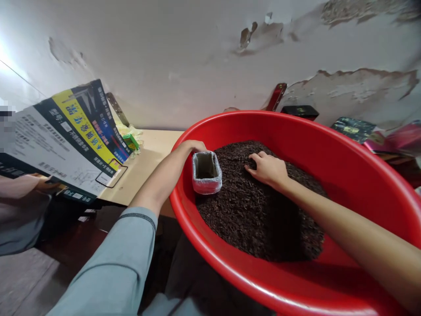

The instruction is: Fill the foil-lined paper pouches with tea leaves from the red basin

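Centre of frame: your left hand (194, 146) grips the small lined box (206, 174) from behind. The fingers are clamped round its far side and mostly hidden. The box stands upright on the dark loose leaf (256, 219), at the left edge of the heap, close to the red basin (332, 131) wall.

Your right hand (267, 169) lies palm-down on the heap just right of the box, fingers (255, 157) slightly apart, tips dug into the leaf, nothing gripped that shows.

Judgement: keep the box mouth level and tight to the heap. Rake leaf leftward in small pulls so it drops inside rather than over the liner's folded lip. Don't squeeze, the liner looks soft.

Upper left: another person's printed carton (69, 131) over the tabletop (154, 151), well apart.
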The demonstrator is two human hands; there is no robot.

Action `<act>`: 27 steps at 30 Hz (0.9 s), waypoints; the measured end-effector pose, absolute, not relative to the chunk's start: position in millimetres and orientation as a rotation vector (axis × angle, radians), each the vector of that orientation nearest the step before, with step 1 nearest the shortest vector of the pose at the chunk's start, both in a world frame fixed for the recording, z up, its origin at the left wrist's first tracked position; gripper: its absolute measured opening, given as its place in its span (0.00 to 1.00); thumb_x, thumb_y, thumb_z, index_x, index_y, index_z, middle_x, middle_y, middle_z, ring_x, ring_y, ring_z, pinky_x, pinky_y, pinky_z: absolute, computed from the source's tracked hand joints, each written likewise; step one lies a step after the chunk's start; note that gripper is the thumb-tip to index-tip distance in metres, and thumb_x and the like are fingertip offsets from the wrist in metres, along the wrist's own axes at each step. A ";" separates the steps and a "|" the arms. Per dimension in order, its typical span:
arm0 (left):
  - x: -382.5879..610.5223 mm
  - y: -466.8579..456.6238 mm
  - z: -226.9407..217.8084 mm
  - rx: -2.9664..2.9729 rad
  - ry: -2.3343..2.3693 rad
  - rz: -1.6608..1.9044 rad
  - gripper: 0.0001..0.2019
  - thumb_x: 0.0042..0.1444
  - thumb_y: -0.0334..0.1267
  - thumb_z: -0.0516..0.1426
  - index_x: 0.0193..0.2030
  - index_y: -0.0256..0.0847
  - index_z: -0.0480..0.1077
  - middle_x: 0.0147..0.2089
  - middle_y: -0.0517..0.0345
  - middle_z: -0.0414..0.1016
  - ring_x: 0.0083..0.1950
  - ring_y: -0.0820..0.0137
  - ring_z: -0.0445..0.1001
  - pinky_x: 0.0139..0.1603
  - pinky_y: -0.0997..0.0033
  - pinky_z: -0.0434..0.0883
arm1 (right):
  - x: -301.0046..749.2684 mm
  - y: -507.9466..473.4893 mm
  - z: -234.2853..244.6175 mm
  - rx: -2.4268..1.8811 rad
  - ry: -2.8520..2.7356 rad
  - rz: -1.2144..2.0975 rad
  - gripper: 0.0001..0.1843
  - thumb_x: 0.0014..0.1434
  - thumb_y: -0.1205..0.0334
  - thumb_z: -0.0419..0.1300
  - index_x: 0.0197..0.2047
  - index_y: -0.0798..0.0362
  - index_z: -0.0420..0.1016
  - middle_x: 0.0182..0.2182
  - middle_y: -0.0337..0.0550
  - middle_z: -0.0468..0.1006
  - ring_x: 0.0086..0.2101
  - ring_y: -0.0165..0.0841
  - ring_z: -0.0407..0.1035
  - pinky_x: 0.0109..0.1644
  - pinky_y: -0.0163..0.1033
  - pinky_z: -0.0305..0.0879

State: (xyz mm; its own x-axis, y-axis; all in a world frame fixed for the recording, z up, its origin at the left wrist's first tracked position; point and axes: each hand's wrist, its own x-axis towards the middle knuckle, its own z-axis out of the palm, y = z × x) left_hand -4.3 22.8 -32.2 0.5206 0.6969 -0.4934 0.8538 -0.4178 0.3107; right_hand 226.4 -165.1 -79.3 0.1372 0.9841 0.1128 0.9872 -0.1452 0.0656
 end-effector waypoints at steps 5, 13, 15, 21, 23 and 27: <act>-8.3 27.2 -37.0 2.189 1.193 -0.354 0.09 0.54 0.40 0.65 0.35 0.36 0.81 0.34 0.54 0.81 0.36 0.67 0.74 0.41 0.71 0.72 | 231.0 -163.6 -84.0 -2.321 -1.988 -0.152 0.24 0.67 0.49 0.55 0.60 0.49 0.77 0.55 0.53 0.79 0.48 0.49 0.77 0.47 0.48 0.72; -14.2 43.7 -45.8 2.037 1.130 -0.150 0.14 0.61 0.49 0.60 0.42 0.42 0.80 0.43 0.52 0.82 0.41 0.65 0.77 0.40 0.72 0.72 | 211.6 -144.2 -63.9 -1.661 -1.361 0.434 0.23 0.53 0.40 0.65 0.40 0.52 0.80 0.32 0.44 0.81 0.34 0.40 0.74 0.42 0.45 0.72; -14.1 46.2 -47.7 2.026 1.124 -0.158 0.13 0.60 0.49 0.61 0.39 0.42 0.80 0.40 0.52 0.81 0.40 0.64 0.77 0.41 0.69 0.72 | 185.2 -132.4 -57.6 -1.450 -1.176 0.586 0.23 0.51 0.39 0.68 0.38 0.51 0.77 0.31 0.40 0.78 0.32 0.37 0.72 0.39 0.43 0.71; -13.3 41.7 -42.9 2.050 1.132 -0.184 0.12 0.60 0.46 0.60 0.40 0.40 0.79 0.39 0.53 0.80 0.40 0.64 0.77 0.43 0.67 0.74 | 110.8 -102.3 -54.2 -1.065 -1.012 0.760 0.22 0.54 0.39 0.66 0.39 0.46 0.70 0.33 0.35 0.73 0.35 0.33 0.71 0.42 0.41 0.72; -13.8 38.0 -39.5 2.057 1.134 -0.184 0.11 0.58 0.42 0.60 0.43 0.39 0.79 0.40 0.53 0.81 0.40 0.64 0.78 0.43 0.67 0.75 | 97.9 -97.9 -56.3 -1.022 -0.977 0.780 0.22 0.54 0.39 0.66 0.39 0.46 0.69 0.33 0.35 0.72 0.35 0.33 0.70 0.43 0.40 0.72; -15.4 34.2 -35.9 2.059 1.138 -0.181 0.10 0.54 0.33 0.59 0.43 0.38 0.78 0.41 0.51 0.80 0.40 0.64 0.79 0.41 0.68 0.75 | 86.1 -93.3 -59.6 -0.980 -0.868 0.804 0.21 0.52 0.42 0.67 0.38 0.47 0.67 0.32 0.34 0.71 0.34 0.31 0.71 0.44 0.40 0.73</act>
State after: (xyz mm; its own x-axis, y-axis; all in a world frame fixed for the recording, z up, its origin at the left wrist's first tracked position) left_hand -15.4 34.2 -35.9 0.5925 0.6654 -0.4541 0.7734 -0.3121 0.5517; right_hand 86.1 -93.3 -59.6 0.4272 0.8709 0.2427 -0.1747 0.3430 -0.9230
